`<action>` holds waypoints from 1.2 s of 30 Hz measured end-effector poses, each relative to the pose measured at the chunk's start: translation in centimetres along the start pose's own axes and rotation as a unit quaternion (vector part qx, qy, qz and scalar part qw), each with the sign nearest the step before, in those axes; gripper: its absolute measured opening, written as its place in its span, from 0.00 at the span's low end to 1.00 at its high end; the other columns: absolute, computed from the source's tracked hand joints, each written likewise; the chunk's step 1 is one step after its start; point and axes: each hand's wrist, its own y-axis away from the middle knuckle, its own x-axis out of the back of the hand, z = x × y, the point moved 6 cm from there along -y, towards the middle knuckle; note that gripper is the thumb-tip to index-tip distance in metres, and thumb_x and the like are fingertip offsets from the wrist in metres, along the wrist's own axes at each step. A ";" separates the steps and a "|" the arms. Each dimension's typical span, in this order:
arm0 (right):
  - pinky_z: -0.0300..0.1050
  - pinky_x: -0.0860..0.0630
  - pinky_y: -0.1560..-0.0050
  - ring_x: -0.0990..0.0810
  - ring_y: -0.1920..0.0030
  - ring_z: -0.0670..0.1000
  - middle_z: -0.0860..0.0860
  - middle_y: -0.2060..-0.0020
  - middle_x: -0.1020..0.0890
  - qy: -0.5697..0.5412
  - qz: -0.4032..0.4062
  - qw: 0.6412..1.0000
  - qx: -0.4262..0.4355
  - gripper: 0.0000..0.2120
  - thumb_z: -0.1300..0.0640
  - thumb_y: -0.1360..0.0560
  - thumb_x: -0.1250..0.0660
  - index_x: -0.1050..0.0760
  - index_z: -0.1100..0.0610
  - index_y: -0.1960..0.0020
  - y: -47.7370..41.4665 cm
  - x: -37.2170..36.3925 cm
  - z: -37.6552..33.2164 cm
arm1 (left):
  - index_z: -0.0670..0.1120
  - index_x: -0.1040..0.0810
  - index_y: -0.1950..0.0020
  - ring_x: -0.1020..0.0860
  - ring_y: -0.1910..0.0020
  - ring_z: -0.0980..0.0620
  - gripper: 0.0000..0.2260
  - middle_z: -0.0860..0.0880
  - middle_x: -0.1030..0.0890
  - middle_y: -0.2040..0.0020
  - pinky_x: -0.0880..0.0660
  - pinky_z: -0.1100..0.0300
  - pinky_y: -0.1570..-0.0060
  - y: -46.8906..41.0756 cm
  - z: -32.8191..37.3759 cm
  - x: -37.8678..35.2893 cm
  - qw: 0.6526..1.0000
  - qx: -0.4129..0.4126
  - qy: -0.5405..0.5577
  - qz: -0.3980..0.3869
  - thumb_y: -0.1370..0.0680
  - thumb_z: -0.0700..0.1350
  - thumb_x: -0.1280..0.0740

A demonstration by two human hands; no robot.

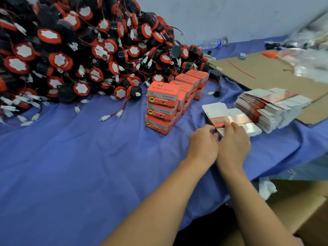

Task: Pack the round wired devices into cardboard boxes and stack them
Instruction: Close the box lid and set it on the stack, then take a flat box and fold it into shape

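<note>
Centre right: left hand (202, 142) and right hand (234, 142), each grip pinching one flat carton (220, 115); squeezing opposite creases should pop it square.

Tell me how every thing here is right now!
flat box: not yet opened, held by both hands.
left hand: pinches flat box edge.
right hand: grips flat box.
packed boxes: closed, stacked.
box blanks: flat, piled.
round devices: heaped, unpacked.
water bottle: lying down.

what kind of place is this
Most likely a small packing workshop or factory floor: a huge heap of identical round wired devices, stacks of closed orange boxes, and a pile of flat unfolded boxes on a cloth-covered table.
</note>
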 end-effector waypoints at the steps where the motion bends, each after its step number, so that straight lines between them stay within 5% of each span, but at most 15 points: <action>1: 0.59 0.39 0.27 0.36 0.23 0.60 0.59 0.24 0.31 0.013 -0.009 1.000 0.000 0.24 0.56 0.19 0.37 0.32 0.59 0.23 0.0 -0.2 0.5 | 0.44 0.20 0.33 0.22 0.36 0.43 0.14 0.43 0.17 0.36 0.27 0.51 0.35 -0.3 -0.1 -0.9 1.000 0.010 -0.006 -0.019 0.16 0.39 0.40; 12: 0.54 0.39 0.34 0.33 0.29 0.55 0.51 0.36 0.20 -0.052 0.068 0.996 -0.012 0.16 0.57 0.20 0.35 0.21 0.51 0.33 0.4 -0.4 1.7 | 0.49 0.13 0.53 0.16 0.50 0.49 0.09 0.50 0.13 0.54 0.19 0.55 0.50 -3.1 -1.9 -2.0 0.984 0.161 0.064 0.035 0.24 0.53 0.26; 17: 0.60 0.38 0.31 0.34 0.27 0.58 0.54 0.33 0.24 -0.128 0.118 0.985 -0.003 0.37 0.60 0.28 0.28 0.35 0.49 0.22 0.8 0.4 1.1 | 0.49 0.17 0.64 0.14 0.58 0.48 0.08 0.48 0.13 0.59 0.15 0.50 0.51 -3.2 -2.8 -2.0 0.947 0.226 0.223 0.042 0.26 0.42 0.23; 20: 0.60 0.41 0.26 0.40 0.24 0.61 0.57 0.24 0.35 -0.150 0.155 0.976 -0.009 0.48 0.67 0.33 0.31 0.47 0.51 0.17 0.9 1.0 1.3 | 0.50 0.16 0.60 0.16 0.54 0.50 0.05 0.51 0.13 0.56 0.19 0.58 0.57 -3.0 -2.7 -0.9 0.952 0.204 0.216 0.075 0.24 0.42 0.26; 23: 0.56 0.46 0.23 0.45 0.21 0.61 0.58 0.20 0.42 -0.177 0.162 0.970 -0.043 0.48 0.71 0.32 0.36 0.50 0.52 0.16 0.9 0.9 2.2 | 0.50 0.14 0.51 0.16 0.51 0.50 0.04 0.52 0.13 0.54 0.18 0.55 0.51 -2.5 -2.9 0.4 0.956 0.168 0.218 0.100 0.22 0.42 0.28; 31: 0.61 0.30 0.35 0.27 0.35 0.63 0.55 0.35 0.20 -0.143 0.152 0.977 -0.036 0.37 0.70 0.32 0.38 0.30 0.51 0.24 0.7 1.1 2.0 | 0.47 0.15 0.43 0.17 0.46 0.49 0.08 0.48 0.13 0.47 0.20 0.46 0.40 -1.5 -2.2 1.8 0.963 0.113 0.235 0.067 0.19 0.39 0.32; 36: 0.62 0.31 0.35 0.26 0.33 0.64 0.57 0.34 0.21 -0.136 0.156 0.976 0.068 0.34 0.69 0.32 0.38 0.28 0.57 0.26 1.3 2.1 0.5 | 0.51 0.16 0.35 0.29 0.63 0.54 0.15 0.53 0.18 0.60 0.25 0.56 0.54 1.8 -2.4 4.6 0.964 0.059 0.242 0.092 0.18 0.38 0.34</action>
